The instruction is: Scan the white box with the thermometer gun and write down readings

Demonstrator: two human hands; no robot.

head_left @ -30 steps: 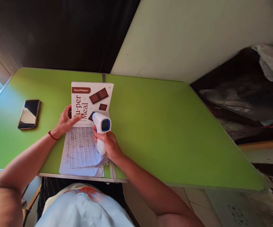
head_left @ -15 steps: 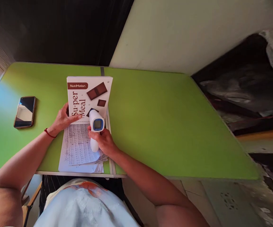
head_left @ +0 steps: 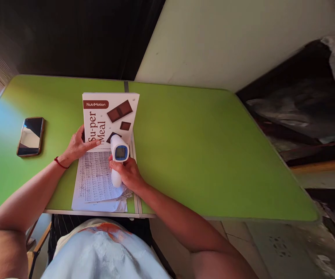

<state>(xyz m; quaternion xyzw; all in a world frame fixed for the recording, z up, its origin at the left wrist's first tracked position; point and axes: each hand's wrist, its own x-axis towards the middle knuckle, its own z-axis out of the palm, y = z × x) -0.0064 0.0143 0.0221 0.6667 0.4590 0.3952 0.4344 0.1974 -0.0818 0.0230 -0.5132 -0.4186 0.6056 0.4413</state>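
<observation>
My left hand [head_left: 80, 144] grips the lower left edge of a white box [head_left: 116, 130] labelled "NutriMotion Su-per Meal", its thumb across the front and its other fingers mostly hidden behind. The box is held up with its printed face toward me. Wrapped round the handle of a white infrared thermometer [head_left: 116, 176] is my right hand [head_left: 128, 174]. The thermometer's blue-framed screen faces me, and its front end points at the box's lower part, overlapping it in view. Handwritten papers [head_left: 96, 182] lie beneath, partly covered by the box and the right hand.
A phone [head_left: 30, 136] lies on the left part of the green table [head_left: 208, 155]. A metal seam [head_left: 137, 203] crosses the table beside the papers. Behind the table stand a dark panel [head_left: 68, 38] and a pale wall [head_left: 213, 42]. Cloth-like items [head_left: 295, 112] sit beyond the right edge.
Both hands keep their grips, and the box and thermometer stay almost where they were. The thermometer's screen looks darker now. The view has shifted very slightly.
</observation>
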